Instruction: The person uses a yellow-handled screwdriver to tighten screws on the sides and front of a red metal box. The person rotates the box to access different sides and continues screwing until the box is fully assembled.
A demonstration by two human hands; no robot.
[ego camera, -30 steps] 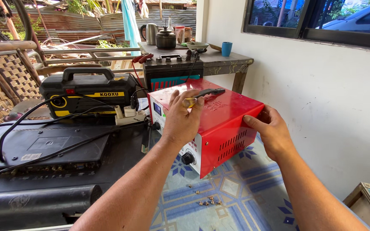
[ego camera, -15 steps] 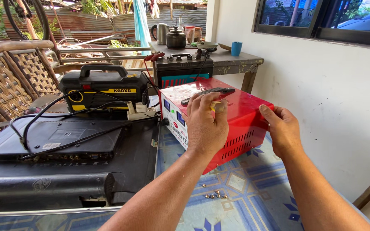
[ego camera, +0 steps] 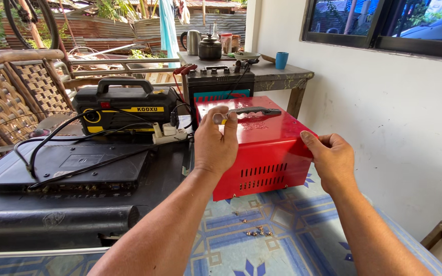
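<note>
Left hand (ego camera: 215,143) grips the red box's (ego camera: 262,153) near corner, pinching a yellow-handled tool; right hand (ego camera: 332,158), half open, clasps its far edge, screws (ego camera: 254,232) below.

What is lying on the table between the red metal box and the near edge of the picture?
In the head view, a small cluster of brass-coloured screws lies loose on the blue patterned tablecloth, just in front of the red metal box.
</note>
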